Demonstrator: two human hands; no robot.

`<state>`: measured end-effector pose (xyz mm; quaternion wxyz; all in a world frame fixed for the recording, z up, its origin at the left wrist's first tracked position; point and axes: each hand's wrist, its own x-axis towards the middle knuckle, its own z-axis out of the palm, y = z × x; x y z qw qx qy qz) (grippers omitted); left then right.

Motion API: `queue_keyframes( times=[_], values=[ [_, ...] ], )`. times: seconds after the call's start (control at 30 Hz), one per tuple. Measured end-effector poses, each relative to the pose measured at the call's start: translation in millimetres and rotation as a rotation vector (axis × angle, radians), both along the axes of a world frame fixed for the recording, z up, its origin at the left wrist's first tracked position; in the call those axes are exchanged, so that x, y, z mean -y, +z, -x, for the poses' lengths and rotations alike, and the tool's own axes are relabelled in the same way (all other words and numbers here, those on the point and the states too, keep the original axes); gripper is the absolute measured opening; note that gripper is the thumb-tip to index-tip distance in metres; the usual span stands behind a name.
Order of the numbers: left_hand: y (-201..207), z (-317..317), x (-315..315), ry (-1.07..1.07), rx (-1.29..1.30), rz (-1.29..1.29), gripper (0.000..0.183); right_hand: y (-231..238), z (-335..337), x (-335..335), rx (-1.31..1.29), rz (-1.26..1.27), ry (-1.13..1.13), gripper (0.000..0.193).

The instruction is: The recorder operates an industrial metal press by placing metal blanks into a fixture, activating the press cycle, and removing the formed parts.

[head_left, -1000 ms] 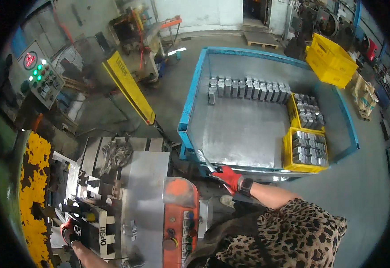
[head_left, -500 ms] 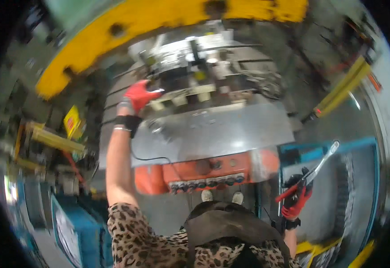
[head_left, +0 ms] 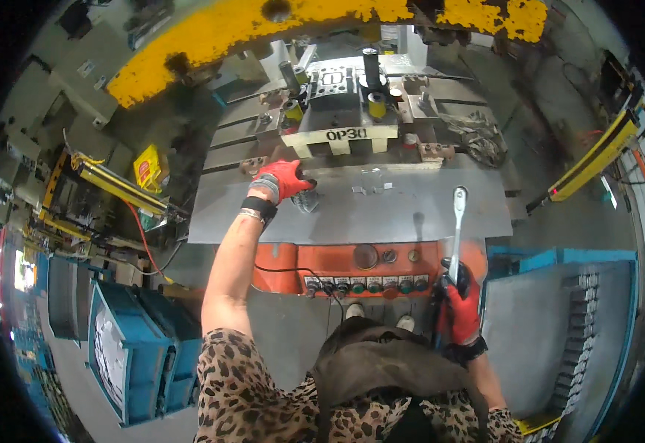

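Gripping the ratchet-like tool (head_left: 457, 229) right of centre, your right hand (head_left: 462, 304) could bump buttons (head_left: 373, 286) on the orange panel (head_left: 311, 258) if it swings; can't tell if your left hand (head_left: 287, 179) grasps the grey part (head_left: 305, 202) mid-frame.

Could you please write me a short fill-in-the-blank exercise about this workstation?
1. The right hand grips a long silver tool whose rounded head points toward the ____ edge of the picture.
2. The back of the glove on the left hand is coloured ____.
3. The crumpled rag lies to the ____ of the die block.
4. Between the die block and the orange control panel, the one nearer the person's body is the ____.

Missing words: top; red; right; orange control panel.
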<state>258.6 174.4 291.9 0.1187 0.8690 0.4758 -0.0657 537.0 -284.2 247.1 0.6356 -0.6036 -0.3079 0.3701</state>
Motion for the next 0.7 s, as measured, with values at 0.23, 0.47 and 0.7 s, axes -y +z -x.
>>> queue_keyframes(
  times=[0.23,0.47,0.7],
  values=[
    [14,-2,-12,-0.359,-0.156,-0.109,0.14,-12,23,-18,0.094,0.106,-0.01,0.059],
    [-59,38,-37,-0.625,-0.128,-0.261,0.114,-26,58,-55,0.326,0.101,0.065,0.067],
    [-85,76,-21,-0.455,0.107,-0.411,0.105,-16,74,-71,0.144,0.16,0.003,0.051]
  ],
)
